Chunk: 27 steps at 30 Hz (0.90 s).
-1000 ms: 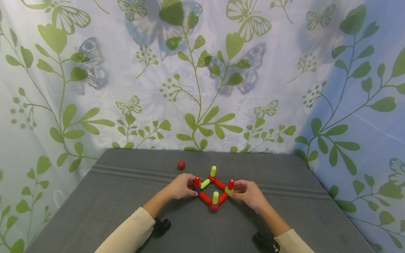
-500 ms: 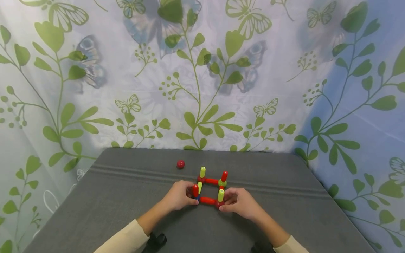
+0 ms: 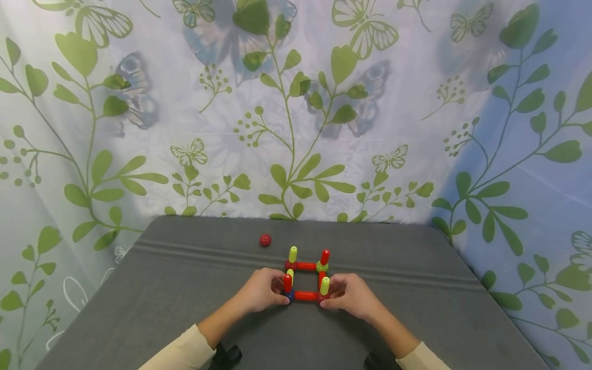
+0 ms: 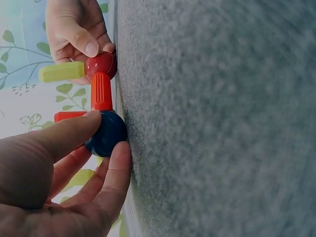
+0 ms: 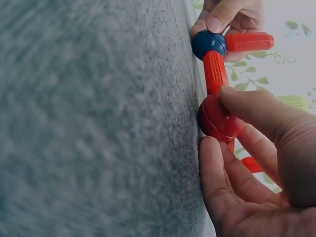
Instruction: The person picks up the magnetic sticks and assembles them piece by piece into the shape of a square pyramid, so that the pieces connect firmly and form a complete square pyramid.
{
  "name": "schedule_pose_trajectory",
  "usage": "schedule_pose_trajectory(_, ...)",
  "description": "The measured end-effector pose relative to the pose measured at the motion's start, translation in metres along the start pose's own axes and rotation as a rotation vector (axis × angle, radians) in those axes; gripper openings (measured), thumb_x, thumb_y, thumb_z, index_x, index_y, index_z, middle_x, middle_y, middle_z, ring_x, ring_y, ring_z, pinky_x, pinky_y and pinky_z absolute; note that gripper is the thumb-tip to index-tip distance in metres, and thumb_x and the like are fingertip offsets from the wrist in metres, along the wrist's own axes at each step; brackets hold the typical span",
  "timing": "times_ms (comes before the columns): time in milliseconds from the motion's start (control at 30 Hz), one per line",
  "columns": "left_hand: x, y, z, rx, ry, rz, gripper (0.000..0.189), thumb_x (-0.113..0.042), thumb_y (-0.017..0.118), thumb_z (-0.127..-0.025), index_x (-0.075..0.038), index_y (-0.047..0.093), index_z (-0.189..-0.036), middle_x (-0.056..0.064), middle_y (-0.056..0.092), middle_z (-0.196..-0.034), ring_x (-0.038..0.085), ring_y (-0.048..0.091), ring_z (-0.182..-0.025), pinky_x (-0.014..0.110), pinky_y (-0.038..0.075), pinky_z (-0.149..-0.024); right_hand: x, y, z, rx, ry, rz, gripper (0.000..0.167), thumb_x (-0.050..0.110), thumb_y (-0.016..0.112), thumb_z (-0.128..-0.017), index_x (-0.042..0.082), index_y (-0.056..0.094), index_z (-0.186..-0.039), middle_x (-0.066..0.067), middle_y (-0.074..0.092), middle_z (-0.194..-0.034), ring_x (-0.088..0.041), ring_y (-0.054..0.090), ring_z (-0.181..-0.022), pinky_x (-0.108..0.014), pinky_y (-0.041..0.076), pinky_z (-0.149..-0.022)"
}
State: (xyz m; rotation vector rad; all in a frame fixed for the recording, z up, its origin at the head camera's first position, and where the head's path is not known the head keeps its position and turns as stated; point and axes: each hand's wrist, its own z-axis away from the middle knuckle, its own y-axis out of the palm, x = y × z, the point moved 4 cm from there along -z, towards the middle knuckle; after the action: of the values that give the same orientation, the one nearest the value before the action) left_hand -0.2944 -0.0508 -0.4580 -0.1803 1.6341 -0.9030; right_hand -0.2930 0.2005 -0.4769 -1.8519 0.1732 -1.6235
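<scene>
A square frame of plastic rods and balls lies on the grey table (image 3: 259, 339), one side facing me. Its front rod (image 3: 305, 296) is red, and a short rod stands upright at each corner. My left hand (image 3: 263, 290) pinches the blue ball (image 4: 107, 134) at the near left corner, below a red upright rod (image 3: 288, 283). At the near right corner my right hand (image 3: 349, 293) pinches a red ball (image 5: 219, 117) that carries a yellow-green upright rod (image 4: 61, 72). The far corners are a red ball (image 3: 290, 265) and a green ball (image 3: 322, 267).
A loose red ball (image 3: 265, 240) lies behind the frame, toward the table's back edge. Behind the table hangs a curtain (image 3: 222, 169) with a leaf and butterfly print. A black wrist strap (image 3: 225, 357) sits below the left sleeve.
The frame has turned from a diamond to square-on and shifted slightly toward me. My right hand has gone from the green ball's corner to the red ball; my left stays at the blue ball.
</scene>
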Motion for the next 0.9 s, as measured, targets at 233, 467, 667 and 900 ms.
schedule_pose_trajectory(233, 0.0, 0.0, 0.0, 0.001, 0.004, -0.005, 0.031, -0.011, 0.087, -0.08, -0.009, 0.073, -0.107, 0.004, 0.072, -0.091, 0.013, 0.062, -0.079, 0.029, 0.054, -0.069, 0.002, -0.001, 0.0, 0.008, 0.002, -0.024, 0.025, 0.016, 0.091, -0.076, 0.009, 0.073, -0.09, -0.005, 0.074, -0.085, -0.017, 0.069, -0.077, -0.026, 0.057, -0.066)
schedule_pose_trajectory(467, 0.0, 0.001, -0.001, -0.005, 0.002, -0.016, 0.03, -0.012, 0.087, -0.08, -0.01, 0.073, -0.106, 0.002, 0.071, -0.09, 0.013, 0.061, -0.078, 0.028, 0.053, -0.069, 0.001, -0.003, 0.001, 0.022, 0.005, -0.02, 0.024, 0.016, 0.091, -0.077, 0.009, 0.073, -0.091, -0.005, 0.074, -0.086, -0.018, 0.069, -0.079, -0.026, 0.057, -0.066)
schedule_pose_trajectory(667, 0.001, -0.001, -0.001, 0.015, 0.016, -0.018, 0.029, -0.014, 0.087, -0.08, -0.01, 0.072, -0.105, 0.003, 0.072, -0.092, 0.013, 0.064, -0.081, 0.031, 0.056, -0.073, 0.004, -0.005, 0.003, 0.024, 0.01, -0.044, 0.027, 0.017, 0.091, -0.077, 0.008, 0.073, -0.094, -0.008, 0.073, -0.088, -0.019, 0.069, -0.079, -0.027, 0.056, -0.065)
schedule_pose_trajectory(900, 0.0, -0.013, -0.004, -0.01, 0.095, 0.042, 0.022, -0.017, 0.084, -0.085, -0.015, 0.073, -0.104, -0.003, 0.072, -0.094, 0.013, 0.066, -0.085, 0.027, 0.057, -0.078, 0.01, -0.012, 0.005, -0.094, -0.026, -0.104, 0.03, 0.022, 0.089, -0.079, 0.01, 0.074, -0.103, -0.007, 0.075, -0.094, -0.018, 0.07, -0.08, -0.028, 0.058, -0.069)
